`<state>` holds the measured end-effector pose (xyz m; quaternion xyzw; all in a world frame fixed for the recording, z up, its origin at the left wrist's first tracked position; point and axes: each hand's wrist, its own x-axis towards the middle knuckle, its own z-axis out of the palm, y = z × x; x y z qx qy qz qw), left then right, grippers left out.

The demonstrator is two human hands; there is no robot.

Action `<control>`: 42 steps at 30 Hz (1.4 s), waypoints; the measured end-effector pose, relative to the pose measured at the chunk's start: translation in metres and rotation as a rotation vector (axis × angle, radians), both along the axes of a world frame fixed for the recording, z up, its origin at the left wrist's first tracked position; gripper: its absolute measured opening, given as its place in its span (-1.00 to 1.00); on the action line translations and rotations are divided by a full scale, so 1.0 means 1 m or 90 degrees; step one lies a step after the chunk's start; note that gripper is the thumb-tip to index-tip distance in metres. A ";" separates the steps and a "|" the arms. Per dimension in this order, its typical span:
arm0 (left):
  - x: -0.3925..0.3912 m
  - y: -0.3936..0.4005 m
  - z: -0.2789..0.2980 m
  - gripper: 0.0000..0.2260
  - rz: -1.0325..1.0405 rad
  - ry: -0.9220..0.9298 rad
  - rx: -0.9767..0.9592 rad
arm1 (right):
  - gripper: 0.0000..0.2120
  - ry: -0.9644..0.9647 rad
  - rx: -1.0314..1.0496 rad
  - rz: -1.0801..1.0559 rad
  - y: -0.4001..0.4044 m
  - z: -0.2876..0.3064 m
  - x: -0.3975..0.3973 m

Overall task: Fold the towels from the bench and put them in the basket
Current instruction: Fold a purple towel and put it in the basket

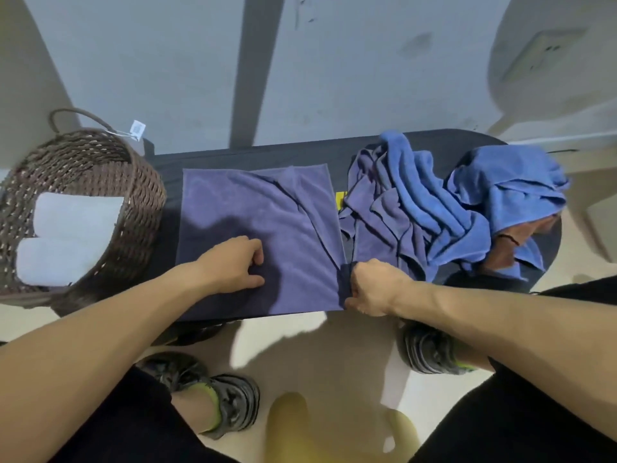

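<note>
Wicker basket [140, 182] holds seemingly two folded towels [71, 235].

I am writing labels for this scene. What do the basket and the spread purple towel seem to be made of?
Basket: looks like woven brown wicker or paper rope, matte, with twisted strands visible.
Purple towel: seems soft microfibre or terry cloth, with a matte, fine nap and soft creases.
</note>
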<state>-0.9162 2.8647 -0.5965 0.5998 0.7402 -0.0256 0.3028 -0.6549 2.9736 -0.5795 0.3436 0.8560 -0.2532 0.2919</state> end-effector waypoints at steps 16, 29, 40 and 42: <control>-0.034 0.060 -0.003 -0.32 0.173 0.088 0.068 | -0.38 0.270 0.065 -0.129 0.094 -0.008 -0.136; -0.059 0.105 0.006 -0.63 0.186 0.066 -0.006 | -0.76 0.216 0.127 -0.391 0.138 -0.013 -0.127; -0.071 0.126 0.002 -0.74 0.147 0.057 0.121 | -0.88 0.197 0.065 -0.264 0.141 -0.004 -0.141; -0.084 0.124 0.003 -0.75 0.168 0.055 0.114 | -0.92 0.238 0.023 -0.300 0.144 0.002 -0.143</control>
